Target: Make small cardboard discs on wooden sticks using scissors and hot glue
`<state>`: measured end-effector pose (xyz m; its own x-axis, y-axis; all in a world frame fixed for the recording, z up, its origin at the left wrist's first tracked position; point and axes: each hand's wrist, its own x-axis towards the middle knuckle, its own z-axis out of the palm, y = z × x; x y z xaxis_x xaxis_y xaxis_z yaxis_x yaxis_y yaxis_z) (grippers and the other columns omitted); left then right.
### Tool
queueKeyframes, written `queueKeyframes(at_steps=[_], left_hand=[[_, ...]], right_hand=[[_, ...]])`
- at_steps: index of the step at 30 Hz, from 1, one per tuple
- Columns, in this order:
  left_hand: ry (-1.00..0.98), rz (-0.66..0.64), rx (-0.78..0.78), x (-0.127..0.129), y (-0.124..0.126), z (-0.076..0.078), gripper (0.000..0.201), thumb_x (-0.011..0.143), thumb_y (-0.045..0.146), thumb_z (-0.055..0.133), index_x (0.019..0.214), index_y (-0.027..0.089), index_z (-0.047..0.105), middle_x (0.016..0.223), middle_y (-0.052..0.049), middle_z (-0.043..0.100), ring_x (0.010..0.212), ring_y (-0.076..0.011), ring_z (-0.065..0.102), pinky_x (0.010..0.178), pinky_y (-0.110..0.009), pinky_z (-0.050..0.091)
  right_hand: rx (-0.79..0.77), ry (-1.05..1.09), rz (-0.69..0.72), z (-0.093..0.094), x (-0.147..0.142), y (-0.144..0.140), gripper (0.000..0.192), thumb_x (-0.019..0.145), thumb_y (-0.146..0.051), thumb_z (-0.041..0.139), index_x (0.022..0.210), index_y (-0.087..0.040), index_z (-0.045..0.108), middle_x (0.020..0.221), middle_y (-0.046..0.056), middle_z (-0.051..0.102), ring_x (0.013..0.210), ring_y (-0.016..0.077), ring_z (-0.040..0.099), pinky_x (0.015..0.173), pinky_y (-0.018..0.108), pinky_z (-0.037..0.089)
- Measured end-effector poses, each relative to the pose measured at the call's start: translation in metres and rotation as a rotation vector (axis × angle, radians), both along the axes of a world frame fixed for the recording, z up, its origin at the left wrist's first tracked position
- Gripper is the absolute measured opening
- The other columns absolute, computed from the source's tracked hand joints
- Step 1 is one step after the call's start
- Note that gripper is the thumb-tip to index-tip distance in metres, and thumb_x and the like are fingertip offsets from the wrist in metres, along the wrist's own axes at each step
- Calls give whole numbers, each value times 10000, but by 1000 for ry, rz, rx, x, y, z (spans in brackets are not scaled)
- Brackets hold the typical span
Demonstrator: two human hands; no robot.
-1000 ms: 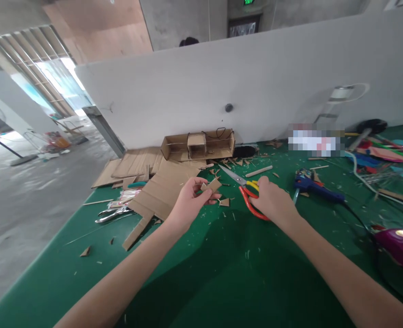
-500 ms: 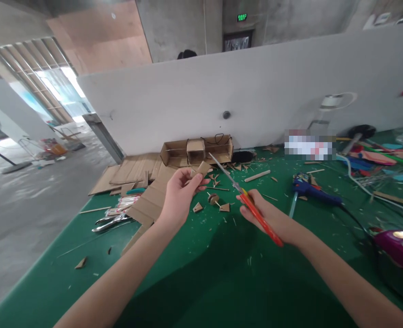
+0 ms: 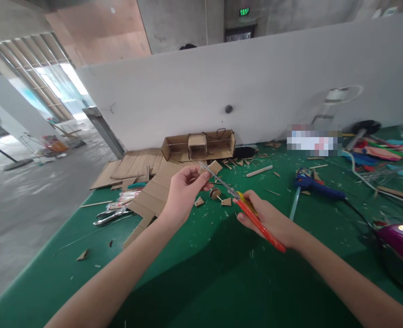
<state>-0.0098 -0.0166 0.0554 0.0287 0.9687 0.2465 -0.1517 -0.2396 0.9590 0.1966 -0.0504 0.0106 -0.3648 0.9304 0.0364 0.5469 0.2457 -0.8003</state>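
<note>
Between thumb and fingers, my left hand (image 3: 187,189) pinches a small cardboard piece (image 3: 216,166). My right hand (image 3: 262,212) is wrapped round the handles of red-and-yellow scissors (image 3: 260,226). Their narrow blades (image 3: 218,178) point up and left and cross the cardboard piece beside my left thumb. Just beneath lies a small round cardboard wheel piece (image 3: 216,193) on a thin stick, with small cut cardboard scraps (image 3: 199,202) around it. Behind my hands a long open cardboard box (image 3: 177,148) stands against the white partition.
Cardboard sheets (image 3: 150,196) and metal pliers-like tools (image 3: 114,215) lie to the left on the green table (image 3: 194,282). On the right are a blue glue gun (image 3: 319,186) with its cord, a glue stick (image 3: 259,171) and a purple-and-white device (image 3: 401,241).
The scissors have moved left, and their blades now lie across the cardboard piece. My left hand has shifted slightly right. The view has tilted down a little.
</note>
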Motion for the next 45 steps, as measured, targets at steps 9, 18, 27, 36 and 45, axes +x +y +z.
queueKeyframes(at_steps=[9, 18, 27, 36, 45], left_hand=[[-71, 4, -9, -1, 4, -7, 204, 709, 260, 710, 793, 125, 581, 705, 11, 598, 592, -69, 586, 604, -203, 490], [-25, -6, -19, 0, 0, -5, 188, 708, 257, 706, 779, 136, 580, 676, 19, 587, 572, -66, 573, 595, -202, 477], [51, 14, -14, 1, -1, -5, 188, 734, 286, 682, 787, 132, 587, 692, 7, 598, 578, -72, 585, 594, -198, 492], [150, 57, 49, 0, -2, -5, 164, 761, 289, 656, 785, 138, 596, 657, 7, 600, 590, -83, 594, 604, -202, 483], [209, 71, 43, 0, -5, 1, 139, 753, 274, 659, 751, 144, 612, 599, -5, 626, 557, -93, 581, 566, -210, 437]], right_hand=[[14, 4, 8, -6, -1, 2, 275, 822, -394, 537, 973, -227, 378, 795, 3, 542, 631, 133, 499, 572, 300, 430], [-1, -10, 22, -4, -1, 2, 279, 851, -402, 505, 1004, -224, 353, 811, 14, 551, 651, 142, 511, 595, 312, 430], [-21, -7, 38, -3, 2, 2, 277, 855, -421, 497, 1002, -225, 369, 800, 6, 518, 646, 136, 492, 573, 298, 424], [-35, 14, 47, -2, 1, 2, 295, 844, -424, 516, 1013, -226, 376, 822, 16, 533, 671, 147, 517, 589, 314, 451], [-28, 17, 16, -3, 0, 1, 287, 822, -419, 530, 994, -231, 397, 799, 17, 572, 636, 148, 539, 541, 297, 430]])
